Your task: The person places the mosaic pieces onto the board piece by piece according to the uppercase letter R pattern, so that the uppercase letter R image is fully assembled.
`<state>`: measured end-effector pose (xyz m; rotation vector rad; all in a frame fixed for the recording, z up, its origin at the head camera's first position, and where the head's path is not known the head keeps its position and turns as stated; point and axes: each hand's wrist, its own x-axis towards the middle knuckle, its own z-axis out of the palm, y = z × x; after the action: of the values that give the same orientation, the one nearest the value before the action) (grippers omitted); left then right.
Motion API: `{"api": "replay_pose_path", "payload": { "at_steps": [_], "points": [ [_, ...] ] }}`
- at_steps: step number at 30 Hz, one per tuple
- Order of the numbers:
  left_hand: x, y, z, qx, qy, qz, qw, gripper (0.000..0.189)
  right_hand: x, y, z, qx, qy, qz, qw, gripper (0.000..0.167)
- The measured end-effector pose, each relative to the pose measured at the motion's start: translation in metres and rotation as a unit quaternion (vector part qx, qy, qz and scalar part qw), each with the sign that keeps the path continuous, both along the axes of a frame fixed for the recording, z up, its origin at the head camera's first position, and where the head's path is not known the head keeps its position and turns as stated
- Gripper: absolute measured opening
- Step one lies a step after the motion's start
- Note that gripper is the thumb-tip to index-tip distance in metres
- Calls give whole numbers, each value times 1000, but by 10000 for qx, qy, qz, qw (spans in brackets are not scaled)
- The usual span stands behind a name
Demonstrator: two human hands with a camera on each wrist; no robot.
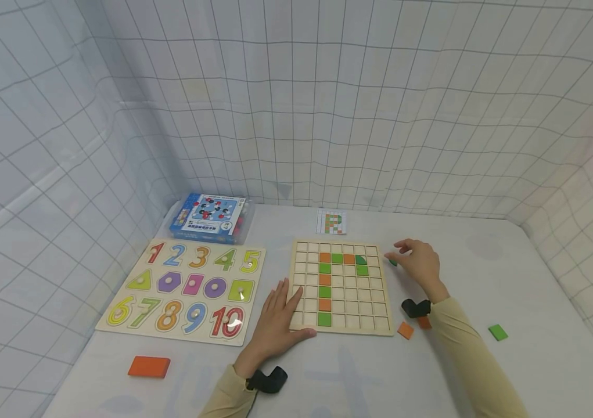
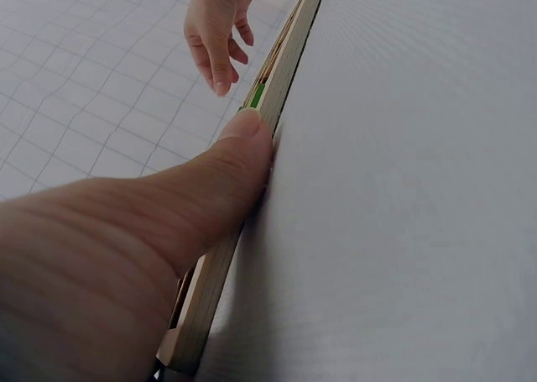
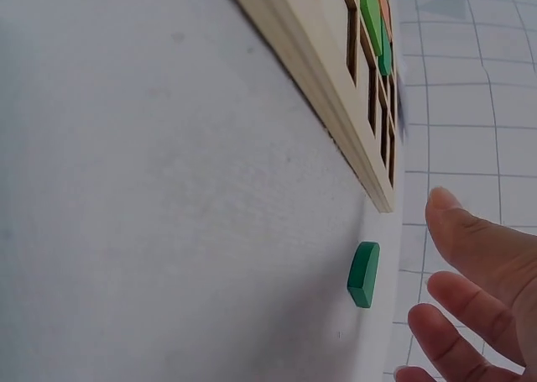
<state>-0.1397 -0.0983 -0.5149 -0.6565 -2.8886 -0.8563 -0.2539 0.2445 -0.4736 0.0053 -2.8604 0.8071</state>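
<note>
A wooden grid board (image 1: 348, 290) lies in the middle of the table, holding orange and green square tiles in an upside-down L and a dark green rounded piece (image 1: 360, 260). My left hand (image 1: 275, 322) rests flat at the board's lower left corner, fingers spread, its thumb (image 2: 243, 134) against the near edge. Beyond the board's right edge, my right hand (image 1: 419, 264) hovers with loosely bent fingers. A second dark green rounded piece (image 3: 363, 274) lies on the table by that hand, apart from its fingers in the right wrist view.
A pattern card (image 1: 331, 222) lies behind the board. Left are a number puzzle (image 1: 181, 290), a blue boxed set (image 1: 209, 217) and an orange block (image 1: 148, 367). Near the right forearm lie two orange tiles, one here (image 1: 405, 330), and a green tile (image 1: 498, 332).
</note>
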Motion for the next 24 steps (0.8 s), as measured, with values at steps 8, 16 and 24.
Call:
{"api": "replay_pose_path", "payload": {
  "at_steps": [8, 16, 24],
  "points": [
    [1, 0, 1, -1, -11, 4, 10000, 93, 0, 1, -3, 66, -319, -80, 9994, 43],
    [2, 1, 4, 23, -16, -24, 10000, 93, 1, 1, 0, 239, -386, -14, 9990, 39],
    [1, 1, 2, -30, -18, -17, 10000, 93, 1, 0, -1, 359, -663, -9, 9972, 34]
  ]
}}
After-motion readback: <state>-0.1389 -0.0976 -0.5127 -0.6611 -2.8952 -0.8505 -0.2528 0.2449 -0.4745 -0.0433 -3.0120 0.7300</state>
